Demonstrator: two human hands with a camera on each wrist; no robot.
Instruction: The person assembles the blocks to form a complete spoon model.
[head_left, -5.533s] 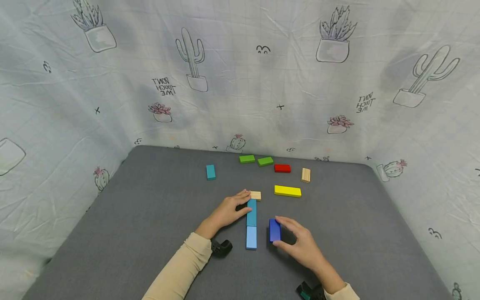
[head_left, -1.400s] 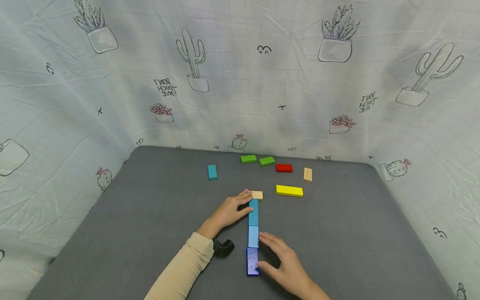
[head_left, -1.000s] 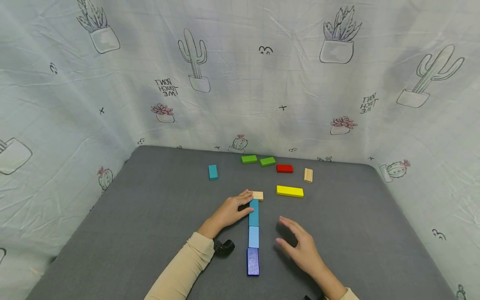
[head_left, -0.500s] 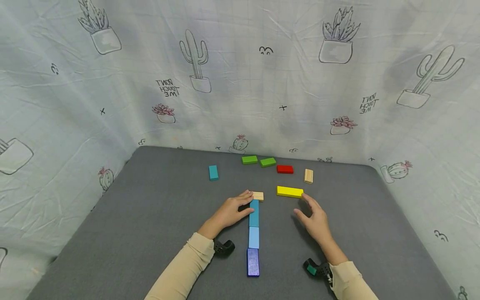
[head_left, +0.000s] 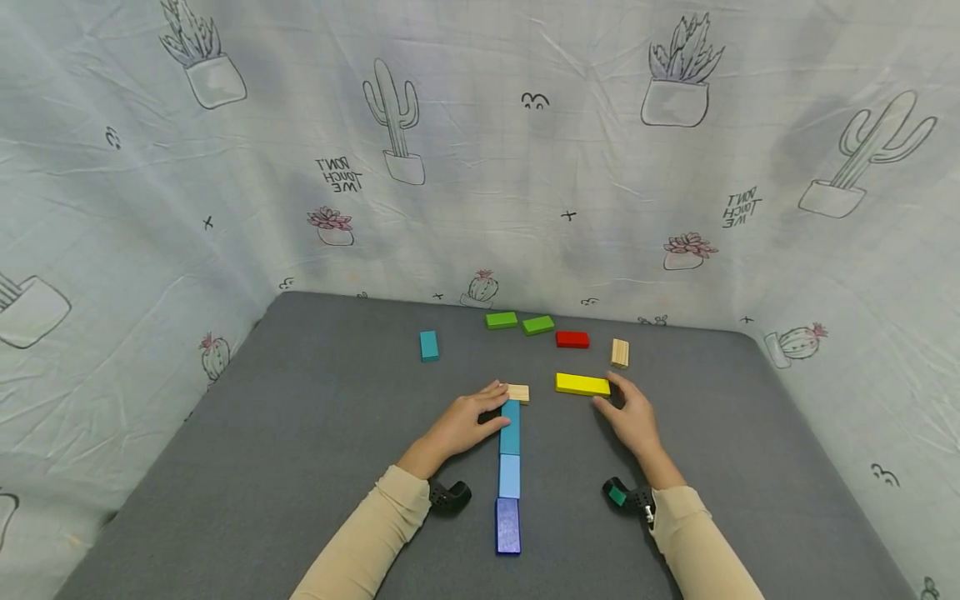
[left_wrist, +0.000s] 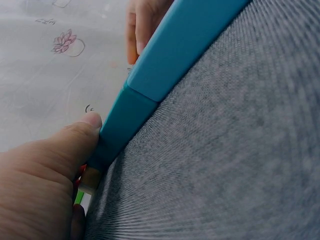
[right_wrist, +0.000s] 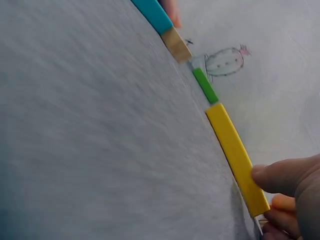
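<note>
In the head view my left hand [head_left: 467, 421] rests by the top of a column of blocks, its fingers over the left part of a wooden block [head_left: 519, 393] and its thumb touching a teal block [head_left: 510, 427]. Below the teal block lie a light blue block [head_left: 509, 476] and a dark blue block [head_left: 507, 526], end to end. My right hand [head_left: 633, 417] pinches the right end of a yellow block [head_left: 581, 384] between thumb and fingers. The right wrist view shows the thumb on the side of the yellow block [right_wrist: 235, 157], the other fingers partly hidden.
Toward the back of the grey table [head_left: 337, 375] lie a small teal block [head_left: 428, 346], two green blocks [head_left: 501, 320], a red block [head_left: 572, 339] and another wooden block [head_left: 620, 352]. A patterned cloth [head_left: 480, 200] hangs behind.
The dark blue block went from my right hand to the column's near end and was let go. My right hand then moved away and took the yellow block's right end. My left hand stayed put.
</note>
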